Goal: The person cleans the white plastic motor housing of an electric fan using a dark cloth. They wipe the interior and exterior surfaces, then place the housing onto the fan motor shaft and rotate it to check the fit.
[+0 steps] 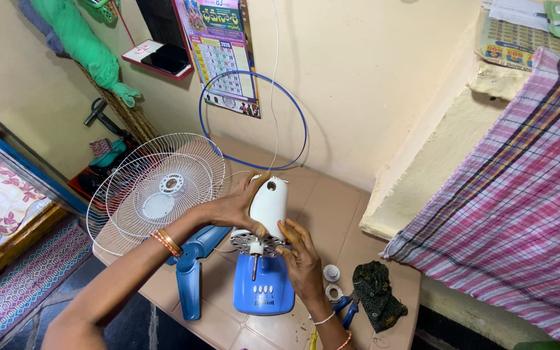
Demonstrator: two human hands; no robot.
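Item: fan motor (268,206), white housing, standing on its blue base (264,288) on the bench (332,201), centre of view. Long axis tilted, rear end up and away, shaft end down toward the person, bare shaft (255,264) pointing at the base.

Left hand (231,209): wraps the housing from the left, fingers closed around its side and top.

Right hand (299,254): just right of the vented front plate, fingers narrow, tips touching its rim; nearer to the shaft than the left.

Nearby: blue blade (192,269) lying left of the base; white guards (153,191) beyond it; blue ring (254,123) against the wall; dark rag (377,295) and small white caps (332,273) to the right.
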